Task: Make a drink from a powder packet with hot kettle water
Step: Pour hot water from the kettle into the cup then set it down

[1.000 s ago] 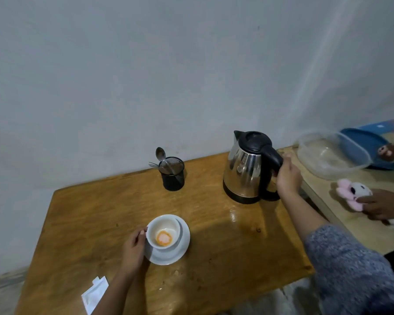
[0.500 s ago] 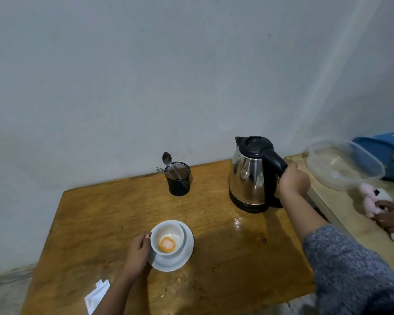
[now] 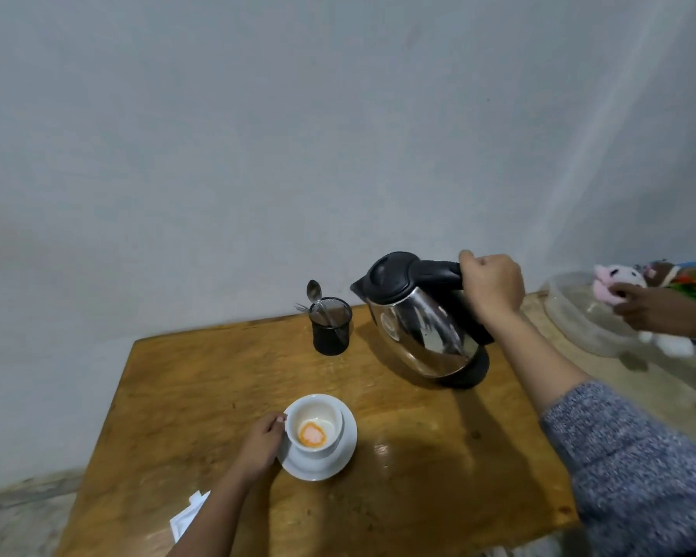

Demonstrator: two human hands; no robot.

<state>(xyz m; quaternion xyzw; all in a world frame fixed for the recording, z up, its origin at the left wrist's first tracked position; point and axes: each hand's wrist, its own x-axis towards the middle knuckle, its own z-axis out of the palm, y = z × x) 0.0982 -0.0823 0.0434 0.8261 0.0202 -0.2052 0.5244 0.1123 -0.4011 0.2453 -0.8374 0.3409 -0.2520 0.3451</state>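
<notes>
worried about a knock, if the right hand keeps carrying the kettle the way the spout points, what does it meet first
Probably the black mesh cup holding the spoon: the tilted kettle in the right hand has its spout aimed left at it. Depth is unclear; the lifted kettle may pass above.

Lighting is dim and flat, with a cool grey cast over the wall (image 3: 338, 134). A pale diagonal streak of light crosses the wall at upper right. Shadows on the table (image 3: 201, 379) are soft-edged; a broad dark one lies under my right forearm, and a smaller one falls left of the kettle (image 3: 422, 327). The kettle's steel body carries smeared white reflections. A small glare patch shines on the varnish right of the saucer (image 3: 344, 448). My right hand (image 3: 493, 287) and grey sleeve (image 3: 635, 464) are motion-blurred. Wide-angle distortion bends the table edges. Overall detail is soft, with the plush toys (image 3: 619, 281) at far right smeared.
</notes>
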